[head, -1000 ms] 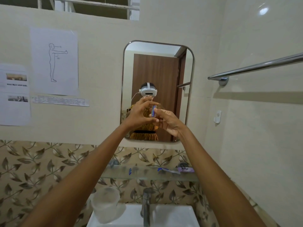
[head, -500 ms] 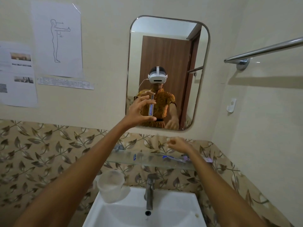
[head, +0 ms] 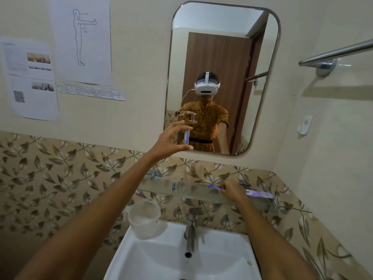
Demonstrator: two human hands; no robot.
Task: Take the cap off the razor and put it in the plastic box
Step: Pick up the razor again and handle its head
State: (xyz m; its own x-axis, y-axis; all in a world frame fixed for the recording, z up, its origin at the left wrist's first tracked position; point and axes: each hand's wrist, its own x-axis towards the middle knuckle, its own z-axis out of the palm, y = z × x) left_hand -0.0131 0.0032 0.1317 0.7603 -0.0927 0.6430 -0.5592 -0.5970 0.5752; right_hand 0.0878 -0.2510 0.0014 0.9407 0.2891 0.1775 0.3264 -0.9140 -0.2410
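My left hand (head: 171, 141) is raised in front of the mirror and holds a slim blue and clear razor (head: 186, 136) upright between thumb and fingers. My right hand (head: 232, 191) is low at the glass shelf (head: 193, 190). Its fingers are curled together against the end of a blue and white item (head: 214, 186) lying there. No cap shows in that hand, so what it holds is unclear. The translucent plastic box (head: 144, 219) stands open on the sink's back left corner, below my left forearm.
A white sink (head: 161, 259) with a metal tap (head: 190, 229) sits below the shelf. On the shelf lie a small blue piece (head: 173, 186) and a purple packet (head: 260, 194). A towel rail (head: 335, 54) juts from the right wall. Papers hang on the left wall.
My hands have come apart: the right one dropped from the razor to the glass shelf, while the left kept the razor raised. The view tilted down, showing more of the sink.
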